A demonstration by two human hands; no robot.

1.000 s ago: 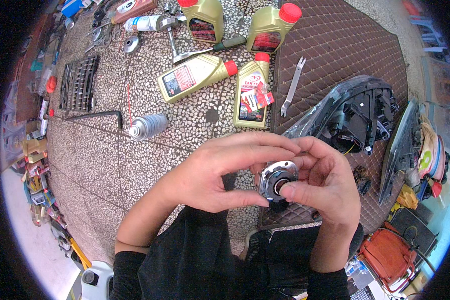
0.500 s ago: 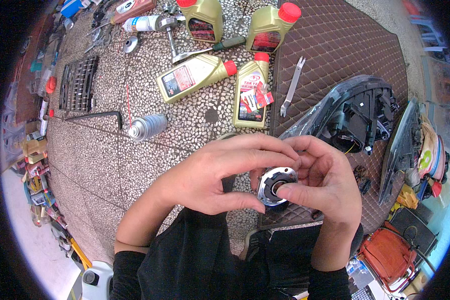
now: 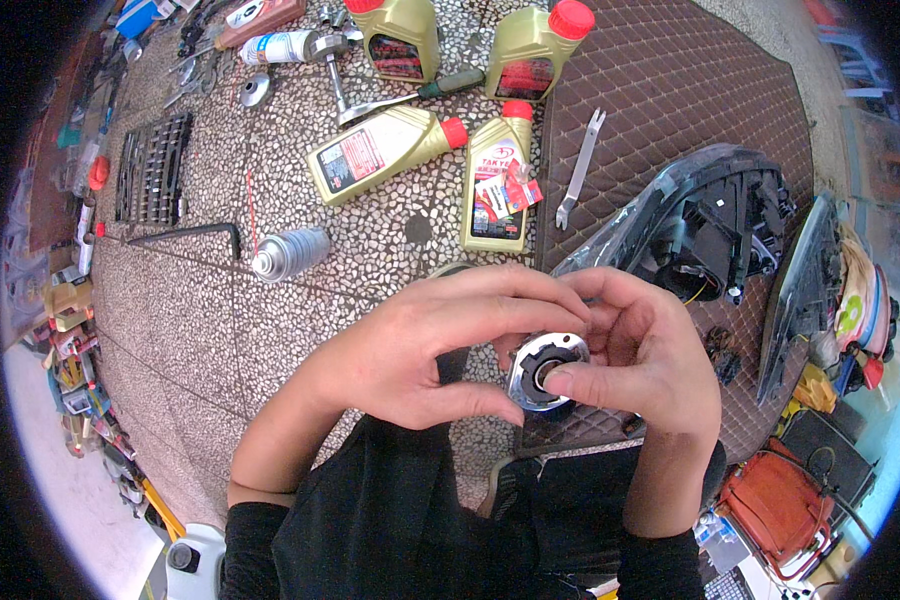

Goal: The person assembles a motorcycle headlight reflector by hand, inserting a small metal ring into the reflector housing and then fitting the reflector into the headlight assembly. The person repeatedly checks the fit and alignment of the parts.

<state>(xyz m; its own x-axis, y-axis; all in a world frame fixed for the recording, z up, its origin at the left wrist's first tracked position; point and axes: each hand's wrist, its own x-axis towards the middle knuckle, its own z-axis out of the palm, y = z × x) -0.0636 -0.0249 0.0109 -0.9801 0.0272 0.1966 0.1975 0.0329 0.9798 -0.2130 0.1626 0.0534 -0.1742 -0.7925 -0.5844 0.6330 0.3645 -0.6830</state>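
Between my hands is a small round part [image 3: 536, 362] with a shiny metal rim, a black notched collar and a hole in its middle. My right hand [image 3: 660, 365] grips it, thumb pressed on its face near the hole and fingers curled behind. From the other side my left hand [image 3: 425, 345] curves around it, thumb at the lower left edge and fingers reaching over the top. The left fingertips are partly hidden, and so is the back of the part. A black headlight housing [image 3: 710, 225] lies just beyond my right hand on a brown quilted mat [image 3: 670, 60].
Gold bottles with red caps, including one lying flat [image 3: 375, 155] and one beside the mat [image 3: 495, 225], rest ahead. A spray can [image 3: 292, 254], hex key [image 3: 195, 232], socket set [image 3: 153, 170] and screwdriver [image 3: 452, 84] are leftward. A metal pry tool [image 3: 580, 170] lies on the mat.
The round part has turned slightly so its face shows more toward me. Both hands keep nearly the same pose around it, and the whole view has shifted a little.
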